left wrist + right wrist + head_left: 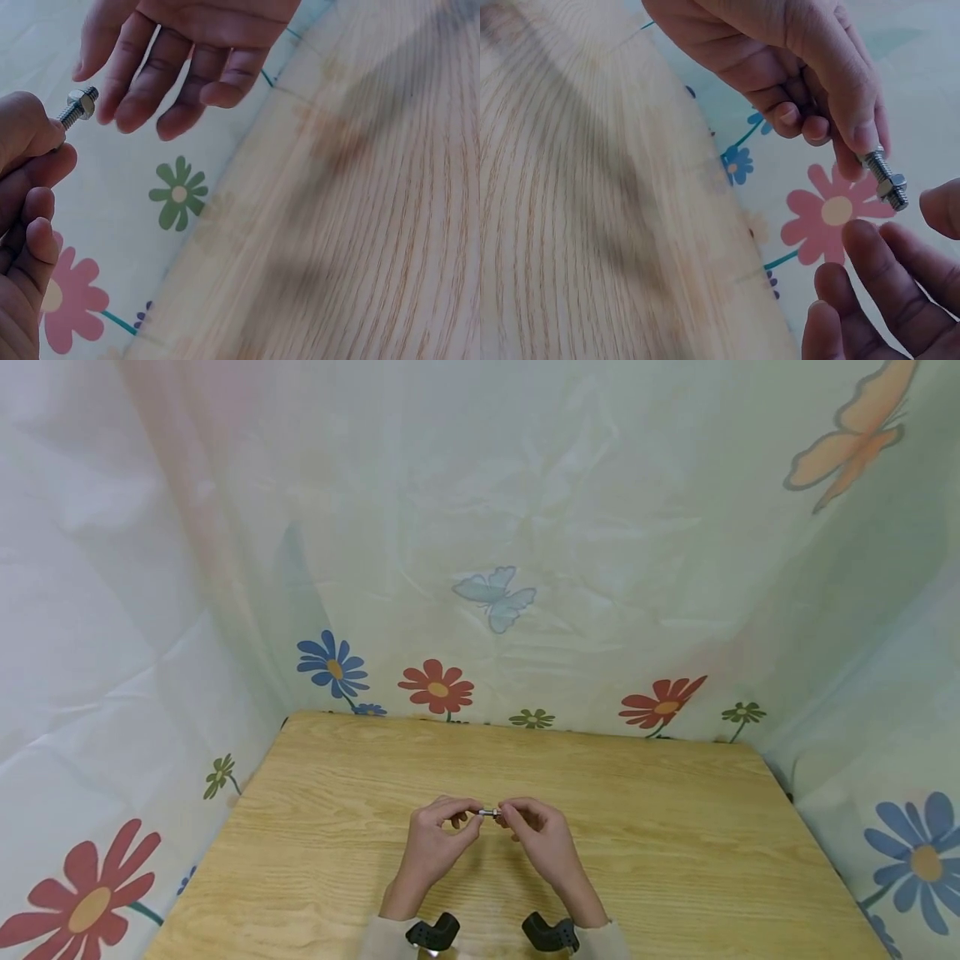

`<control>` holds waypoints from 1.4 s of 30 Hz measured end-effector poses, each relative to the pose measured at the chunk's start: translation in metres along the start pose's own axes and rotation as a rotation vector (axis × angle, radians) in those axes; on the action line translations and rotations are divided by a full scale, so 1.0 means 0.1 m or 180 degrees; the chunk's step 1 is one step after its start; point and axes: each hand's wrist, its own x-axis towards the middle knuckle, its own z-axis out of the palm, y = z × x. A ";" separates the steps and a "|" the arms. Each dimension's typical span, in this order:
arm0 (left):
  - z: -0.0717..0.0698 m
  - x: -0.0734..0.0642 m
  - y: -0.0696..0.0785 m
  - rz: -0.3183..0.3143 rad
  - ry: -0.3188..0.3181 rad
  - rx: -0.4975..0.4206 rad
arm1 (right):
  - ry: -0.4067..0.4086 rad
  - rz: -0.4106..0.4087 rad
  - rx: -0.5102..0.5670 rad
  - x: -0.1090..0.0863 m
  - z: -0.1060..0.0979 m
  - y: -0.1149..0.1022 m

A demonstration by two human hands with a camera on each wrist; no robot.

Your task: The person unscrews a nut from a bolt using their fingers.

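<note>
My left hand (438, 845) pinches a metal bolt (875, 163) between thumb and fingers, and the bolt's head end is hidden in that grip. A hex nut (81, 103) sits on the thread, with a short threaded end showing past it. Across from it, my right hand (546, 845) is held close to the nut end. In both wrist views its thumb and fingers are spread apart around that end, with a gap between them and the nut. Both hands are raised over the wooden table (345, 777).
A pale curtain (570, 510) printed with flowers and butterflies surrounds the table at the back and sides. A black wrist strap device (435, 933) is on the left wrist, and another wrist device (550, 933) is on the right.
</note>
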 end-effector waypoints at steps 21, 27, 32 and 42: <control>0.05 0.01 0.03 -0.0106 -0.0131 -0.0071 | -0.0038 0.0015 -0.0014 -0.06 -0.06 0.01; 0.03 0.00 0.02 -0.0105 -0.0138 -0.0072 | -0.0031 -0.0176 0.0054 -0.06 -0.04 0.00; 0.04 -0.01 0.01 -0.0074 -0.0109 -0.0072 | -0.0026 -0.0340 0.0114 -0.05 -0.04 0.02; 0.04 0.00 0.00 0.0005 -0.0042 -0.0093 | 0.0160 0.0085 -0.0059 -0.02 -0.04 0.05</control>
